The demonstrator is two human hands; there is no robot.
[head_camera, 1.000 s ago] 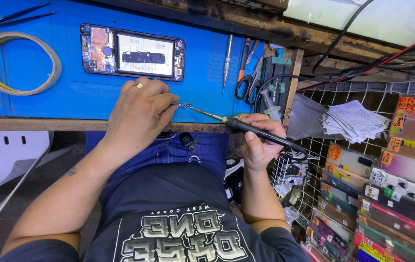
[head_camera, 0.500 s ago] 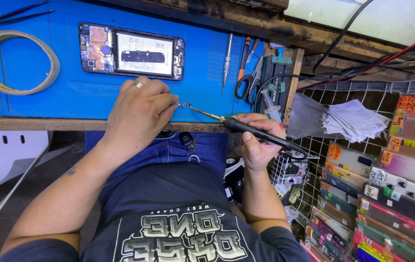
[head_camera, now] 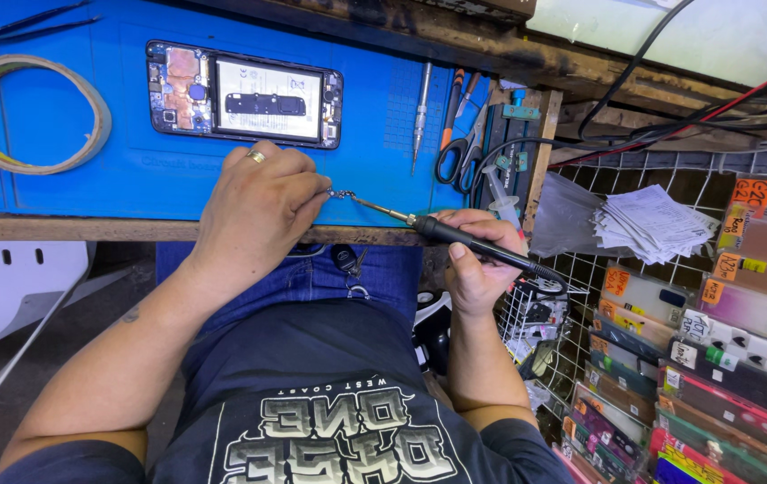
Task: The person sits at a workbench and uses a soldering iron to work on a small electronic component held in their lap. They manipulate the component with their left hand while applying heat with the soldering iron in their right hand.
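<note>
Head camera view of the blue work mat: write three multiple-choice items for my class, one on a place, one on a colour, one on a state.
1. Where does the opened phone with its back cover off lie?
A. on the blue work mat
B. on the person's lap
C. in the wire rack

2. What colour are the handles of the scissors?
A. red
B. black
C. white

3. What is the right hand doing?
A. resting open on the mat
B. gripping the black-handled soldering iron
C. holding the roll of tape

Answers:
1 A: the phone sits on the mat's far part, beyond the left hand.
2 B: both loops look black.
3 B: the fingers wrap the iron's handle, and its tip points at a small part pinched at the left hand's fingertips.
</note>
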